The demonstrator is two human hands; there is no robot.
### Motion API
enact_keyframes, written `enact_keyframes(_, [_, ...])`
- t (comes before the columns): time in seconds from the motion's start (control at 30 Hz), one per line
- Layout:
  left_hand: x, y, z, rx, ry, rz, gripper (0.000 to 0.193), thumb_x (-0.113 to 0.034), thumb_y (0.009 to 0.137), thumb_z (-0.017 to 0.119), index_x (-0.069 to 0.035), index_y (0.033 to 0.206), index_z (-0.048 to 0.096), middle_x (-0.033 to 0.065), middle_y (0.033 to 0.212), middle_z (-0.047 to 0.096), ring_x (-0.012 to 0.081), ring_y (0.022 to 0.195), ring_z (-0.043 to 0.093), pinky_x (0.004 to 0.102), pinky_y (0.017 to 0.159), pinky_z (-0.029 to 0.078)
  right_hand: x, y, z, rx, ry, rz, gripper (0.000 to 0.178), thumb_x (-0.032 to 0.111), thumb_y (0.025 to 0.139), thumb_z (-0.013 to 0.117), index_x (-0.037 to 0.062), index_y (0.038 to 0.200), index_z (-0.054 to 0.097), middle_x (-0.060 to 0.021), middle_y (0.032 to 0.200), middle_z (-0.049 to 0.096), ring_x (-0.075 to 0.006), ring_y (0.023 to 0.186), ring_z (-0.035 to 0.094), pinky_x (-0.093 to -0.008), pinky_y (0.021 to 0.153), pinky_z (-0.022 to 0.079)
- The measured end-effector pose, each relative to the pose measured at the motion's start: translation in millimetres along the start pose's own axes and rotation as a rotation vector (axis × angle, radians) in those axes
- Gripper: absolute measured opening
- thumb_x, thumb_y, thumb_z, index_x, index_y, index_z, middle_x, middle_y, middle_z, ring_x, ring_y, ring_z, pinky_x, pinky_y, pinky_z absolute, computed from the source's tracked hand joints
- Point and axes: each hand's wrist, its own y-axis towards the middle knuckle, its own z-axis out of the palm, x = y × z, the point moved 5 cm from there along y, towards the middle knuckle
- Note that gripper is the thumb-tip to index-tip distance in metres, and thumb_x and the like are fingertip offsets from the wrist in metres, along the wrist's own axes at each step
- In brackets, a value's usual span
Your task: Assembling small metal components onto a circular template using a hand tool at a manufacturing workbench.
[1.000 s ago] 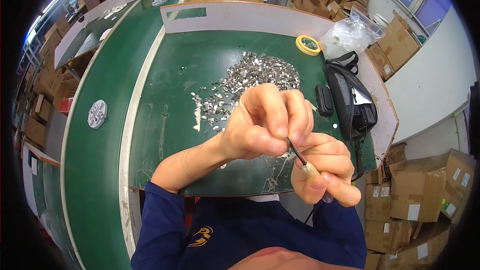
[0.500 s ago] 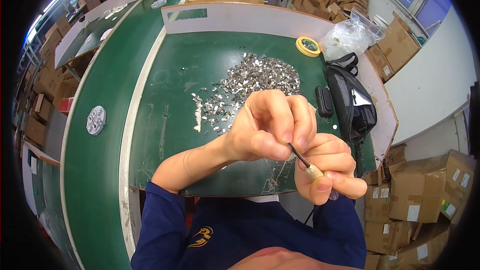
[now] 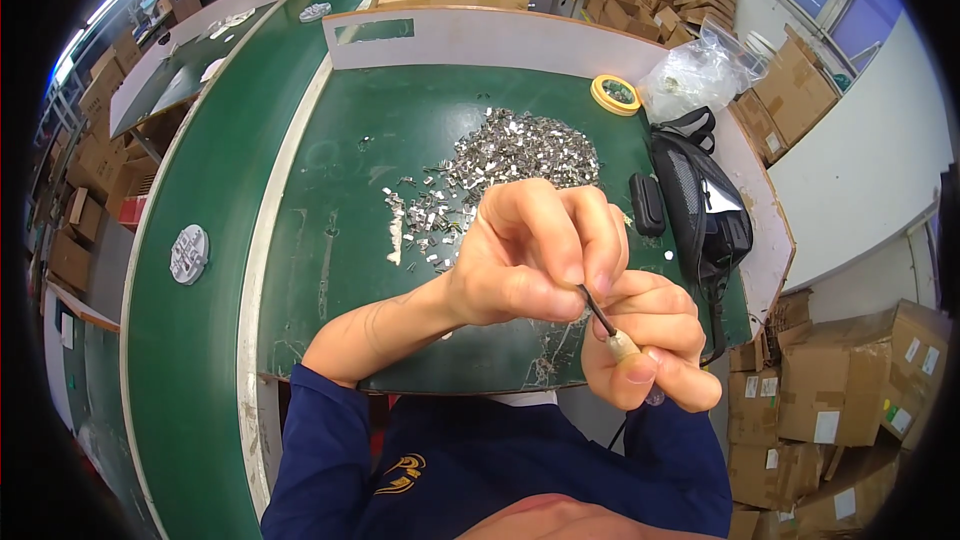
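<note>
Above the near part of the green table (image 3: 330, 270), both my hands meet. My right hand (image 3: 655, 325) is closed round a small screwdriver-like tool (image 3: 605, 322) with a thin dark shaft, a pale collar and a see-through butt end poking out below the fingers. The shaft slants up and left to my left hand (image 3: 530, 255), whose thumb and fingers pinch together at its tip. What else sits in that pinch, if anything, is too small to make out. Behind the hands spreads a heap of small metal and white pieces (image 3: 525, 150), partly hidden by my left hand.
A yellow tape roll (image 3: 615, 95), a clear plastic bag (image 3: 700, 70), a black case (image 3: 647, 205) and a black bag (image 3: 705, 190) line the right side. On the left runs a green conveyor belt (image 3: 215, 160) carrying pale grey round parts (image 3: 189, 254). Cardboard boxes (image 3: 840, 380) are stacked at right.
My right hand has shifted slightly left with the tool, and the left hand stays nearly still. The grey parts on the belt have slid a little towards me.
</note>
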Motion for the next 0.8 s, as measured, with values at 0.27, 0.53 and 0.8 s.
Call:
enact_keyframes(0.27, [5, -3, -4, -0.058, 0.009, -0.039, 0.022, 0.007, 0.073, 0.067, -0.008, 0.084, 0.056, 0.0105, 0.086, 0.061, 0.0205, 0.08, 0.056, 0.0337, 0.072, 0.046, -2, -3, -1, -0.002, -0.055, -0.015, 0.02, 0.006, 0.092, 0.057, 0.0012, 0.093, 0.038, -0.0151, 0.072, 0.054, -0.017, 0.05, 0.051, -0.0429, 0.053, 0.062])
enact_keyframes(0.53, [-2, 6, -6, -0.068, -0.062, -0.125, 0.018, -0.003, 0.077, 0.069, -0.01, 0.078, 0.052, 0.0074, 0.082, 0.056, 0.0184, 0.077, 0.052, 0.0277, 0.065, 0.046, -8, 0, -1, -0.013, 0.112, 0.172, 0.014, 0.015, 0.097, 0.049, 0.0049, 0.099, 0.039, -0.0141, 0.072, 0.052, -0.0182, 0.054, 0.048, -0.0428, 0.062, 0.058])
enact_keyframes(0.8, [-48, -5, -25, -0.201, 0.304, -0.264, 0.023, -0.011, 0.087, 0.063, -0.01, 0.073, 0.045, 0.0053, 0.081, 0.054, 0.0161, 0.074, 0.051, 0.0272, 0.065, 0.046, 13, -2, -9, -0.074, 0.094, 0.159, 0.019, 0.013, 0.092, 0.057, 0.0029, 0.091, 0.042, -0.0128, 0.065, 0.053, -0.0186, 0.049, 0.046, -0.0478, 0.056, 0.06])
